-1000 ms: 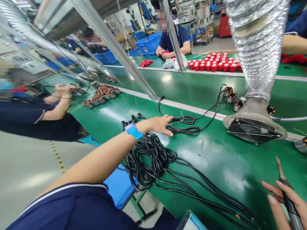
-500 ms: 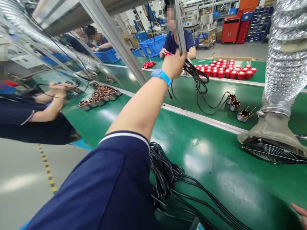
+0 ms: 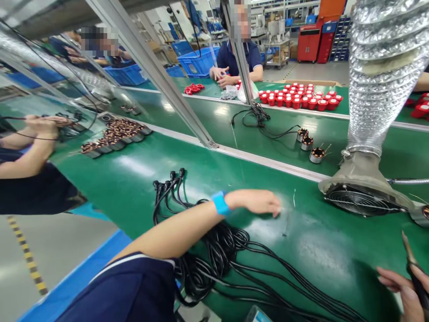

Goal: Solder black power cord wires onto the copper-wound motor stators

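Note:
My left hand (image 3: 263, 203), with a blue band at the wrist, hovers over the green bench, its fingers loosely bent and nothing seen in them. Below my forearm lies a heap of black power cords (image 3: 214, 250), with several black plug ends (image 3: 172, 176) fanned out at its upper left. At the right edge my right hand (image 3: 407, 288) holds a pointed tool (image 3: 411, 257) with a metal tip and black handle, tip upward; its exact kind is unclear. Another coiled cord (image 3: 259, 114) rests beyond the divider, its lead running to wound motor stators (image 3: 306, 143).
A silver duct with a fan hood (image 3: 363, 199) hangs at right. A metal post (image 3: 157, 80) slants across the bench. Many stators (image 3: 117, 134) stand at left near a co-worker's hands (image 3: 42, 127). Across the bench, another person sits by rows of red parts (image 3: 298, 96).
My left hand has let go of the cord coil across the divider and come back over the near bench. The right hand has moved further into view with the tool. The view has shifted right.

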`<state>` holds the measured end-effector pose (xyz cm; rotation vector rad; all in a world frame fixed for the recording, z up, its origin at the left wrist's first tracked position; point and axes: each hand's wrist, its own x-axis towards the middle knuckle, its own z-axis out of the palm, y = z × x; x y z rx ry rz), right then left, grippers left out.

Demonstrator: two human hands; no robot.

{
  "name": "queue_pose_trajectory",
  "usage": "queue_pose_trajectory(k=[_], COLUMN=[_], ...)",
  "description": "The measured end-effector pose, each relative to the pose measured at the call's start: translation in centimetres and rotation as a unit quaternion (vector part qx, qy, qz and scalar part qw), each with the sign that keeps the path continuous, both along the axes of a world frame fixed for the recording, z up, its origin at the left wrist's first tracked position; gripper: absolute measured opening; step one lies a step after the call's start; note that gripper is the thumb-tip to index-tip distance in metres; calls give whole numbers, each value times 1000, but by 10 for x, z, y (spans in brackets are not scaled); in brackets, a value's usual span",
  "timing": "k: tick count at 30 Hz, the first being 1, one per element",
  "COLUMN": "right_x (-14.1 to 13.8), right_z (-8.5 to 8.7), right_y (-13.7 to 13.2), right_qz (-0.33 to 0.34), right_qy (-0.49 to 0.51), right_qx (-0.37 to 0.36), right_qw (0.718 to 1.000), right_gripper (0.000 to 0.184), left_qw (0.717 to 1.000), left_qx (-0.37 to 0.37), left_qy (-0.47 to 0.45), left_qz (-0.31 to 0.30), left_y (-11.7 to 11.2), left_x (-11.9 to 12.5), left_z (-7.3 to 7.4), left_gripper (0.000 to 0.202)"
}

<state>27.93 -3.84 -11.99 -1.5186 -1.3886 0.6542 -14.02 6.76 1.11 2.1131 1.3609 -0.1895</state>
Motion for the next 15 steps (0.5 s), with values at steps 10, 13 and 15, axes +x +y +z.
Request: queue_pose_trajectory(k=[10,13,15], right_x=[-58,-61,-58], right_z=[44,46,46], right_y=[-16,-19,-20], right_qz=[201,182,161], right_qy=[-153,-178,-173], right_qx=[89,115,106], right_qw=[964,960,966], right_gripper=[36,31,31], left_qw=[948,952,967], left_qx=[29,20,13], left_qy=[-48,-57,-70], left_qz=[-314,-301,-244], left_y=[-57,-54,-45], left_x=[162,170,154], left_z=[-28,-22,-15], left_gripper=[44,44,45])
